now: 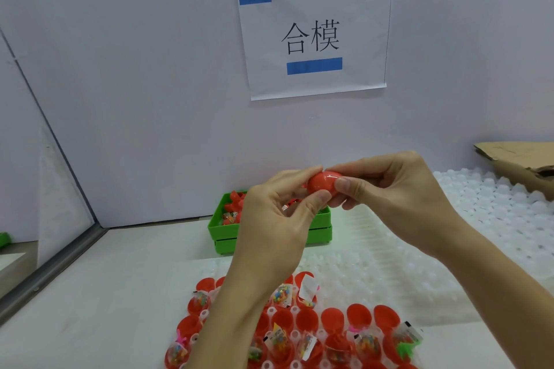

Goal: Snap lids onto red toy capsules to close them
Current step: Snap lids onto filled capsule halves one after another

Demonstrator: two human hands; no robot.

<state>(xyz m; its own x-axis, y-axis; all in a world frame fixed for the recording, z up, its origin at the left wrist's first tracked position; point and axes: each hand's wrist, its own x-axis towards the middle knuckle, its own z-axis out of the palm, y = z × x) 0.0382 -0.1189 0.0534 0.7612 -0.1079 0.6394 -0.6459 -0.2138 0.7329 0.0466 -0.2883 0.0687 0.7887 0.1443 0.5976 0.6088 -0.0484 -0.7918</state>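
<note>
Hands meeting on one red capsule, held up above the bench.
I see my left hand and right hand both pinching it with thumbs and fingertips; open red halves with toy packets fill the tray at the near edge, green bin behind.
</note>
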